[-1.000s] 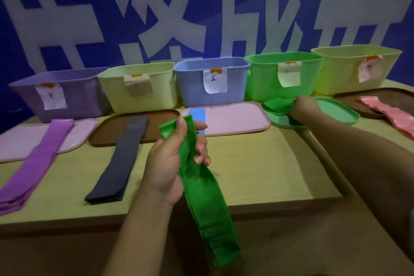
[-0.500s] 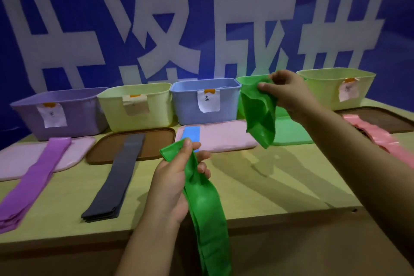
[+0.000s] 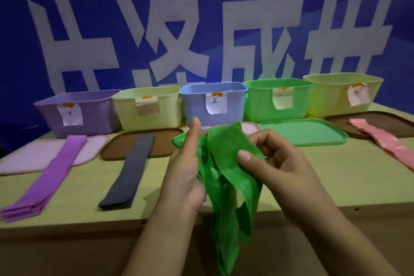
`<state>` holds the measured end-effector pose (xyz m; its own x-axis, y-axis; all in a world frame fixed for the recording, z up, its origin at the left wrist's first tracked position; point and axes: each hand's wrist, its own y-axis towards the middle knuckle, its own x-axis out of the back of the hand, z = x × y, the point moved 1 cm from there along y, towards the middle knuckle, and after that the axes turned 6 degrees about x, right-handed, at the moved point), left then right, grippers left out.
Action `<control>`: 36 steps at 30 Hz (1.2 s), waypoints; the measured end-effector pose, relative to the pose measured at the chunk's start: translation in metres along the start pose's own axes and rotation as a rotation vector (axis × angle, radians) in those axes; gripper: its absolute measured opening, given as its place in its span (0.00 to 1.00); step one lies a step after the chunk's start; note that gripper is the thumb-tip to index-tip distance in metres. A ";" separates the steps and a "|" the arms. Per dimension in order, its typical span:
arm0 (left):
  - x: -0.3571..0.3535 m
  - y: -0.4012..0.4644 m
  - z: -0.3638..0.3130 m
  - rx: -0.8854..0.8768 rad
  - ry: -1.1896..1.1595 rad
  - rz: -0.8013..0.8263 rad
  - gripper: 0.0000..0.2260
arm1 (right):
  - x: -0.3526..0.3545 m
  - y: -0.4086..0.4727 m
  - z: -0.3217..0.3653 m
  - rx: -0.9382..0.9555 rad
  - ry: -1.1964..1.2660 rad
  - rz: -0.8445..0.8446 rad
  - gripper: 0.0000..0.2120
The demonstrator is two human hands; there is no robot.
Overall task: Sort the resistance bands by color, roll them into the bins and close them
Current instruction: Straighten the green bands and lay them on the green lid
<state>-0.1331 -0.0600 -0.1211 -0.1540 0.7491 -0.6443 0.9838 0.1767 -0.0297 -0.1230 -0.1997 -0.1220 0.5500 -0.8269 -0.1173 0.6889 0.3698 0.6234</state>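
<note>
Green resistance bands, limp, light and likely slippery, dangling at 6 o'clock before the table edge, pinched near top ends by left hand and right hand; best gripped at ends for rolling.

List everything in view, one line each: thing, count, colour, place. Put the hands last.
bins: five in a row at the table's back; purple, yellow-green, blue, green, yellow-green
lids: pink, brown, pink (mostly hidden), green, brown; flat before the bins
purple bands: a stack, across the left pink lid
dark grey bands: a stack, across the brown lid
pink bands: across the right brown lid
green bands: held over the table's front edge
table: one, yellowish
banner: blue, white characters
left hand: holds green bands
right hand: pinches green bands
</note>
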 end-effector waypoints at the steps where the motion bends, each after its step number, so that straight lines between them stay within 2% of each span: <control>1: 0.001 -0.002 0.000 -0.037 0.013 -0.022 0.27 | -0.002 -0.010 -0.005 -0.016 0.012 0.004 0.06; 5: 0.003 -0.009 -0.001 -0.203 0.127 -0.049 0.11 | -0.001 -0.034 -0.017 -0.091 -0.058 0.000 0.14; 8: 0.001 -0.018 -0.002 -0.266 0.250 0.012 0.10 | 0.010 -0.028 -0.024 -0.062 -0.303 -0.068 0.30; 10: -0.002 -0.022 -0.001 -0.266 0.309 0.058 0.09 | 0.014 -0.020 -0.025 -0.129 -0.303 -0.059 0.37; 12: -0.002 -0.025 0.002 -0.266 0.358 0.101 0.10 | 0.012 -0.012 -0.022 -0.222 -0.203 0.003 0.32; 14: -0.001 -0.027 0.004 -0.266 0.407 0.118 0.10 | 0.010 -0.005 -0.018 -0.255 -0.076 -0.008 0.28; 17: 0.005 -0.028 0.008 -0.241 0.453 0.149 0.15 | 0.012 0.008 -0.018 -0.262 0.083 -0.165 0.26; 20: 0.011 -0.026 0.011 -0.212 0.483 0.194 0.11 | 0.011 0.016 -0.013 -0.192 0.150 -0.269 0.10; 21: 0.014 -0.025 0.013 -0.197 0.493 0.200 0.12 | 0.010 0.017 -0.011 -0.170 0.149 -0.278 0.08; 23: 0.018 -0.023 0.016 -0.168 0.514 0.190 0.15 | 0.010 0.019 -0.009 -0.132 0.134 -0.289 0.08; 26: 0.020 -0.023 0.016 -0.148 0.528 0.167 0.13 | 0.008 0.017 -0.004 -0.095 0.112 -0.286 0.07; 32: 0.013 -0.023 -0.001 -0.310 0.413 -0.011 0.21 | 0.004 0.005 0.005 -0.006 0.021 -0.150 0.06; 36: 0.007 -0.025 -0.002 -0.230 0.300 -0.039 0.19 | -0.002 -0.003 0.006 0.070 -0.050 -0.095 0.04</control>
<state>-0.1590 -0.0577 -0.1231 -0.2449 0.8866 -0.3923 0.9355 0.3224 0.1447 -0.1293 -0.2016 -0.1184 0.4586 -0.8774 -0.1411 0.7012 0.2598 0.6639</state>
